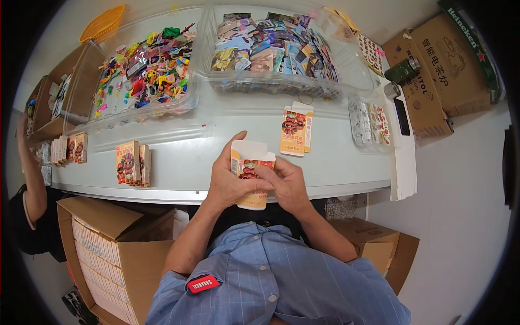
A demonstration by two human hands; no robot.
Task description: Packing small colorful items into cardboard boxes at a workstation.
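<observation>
A small orange and white cardboard box (253,170) with printed red cartoon figures is held upright over the table's front edge, its white top flap standing up. My left hand (221,179) wraps round its left side. From the right, my right hand (290,184) grips it, the thumb lying across the front. What the box contains, if anything, is hidden. Beyond my right hand, flat unfilled-looking boxes of the same print (293,130) lie overlapping on the table. To the left, several finished-looking boxes (128,163) stand together near the front edge.
A clear tub of small colourful toys (162,67) stands back left, a clear tub of picture cards (276,46) back centre. At right are a phone (402,116) and a green bottle (403,70). An open carton (97,216) sits below left. Another person's arm (33,168) is far left.
</observation>
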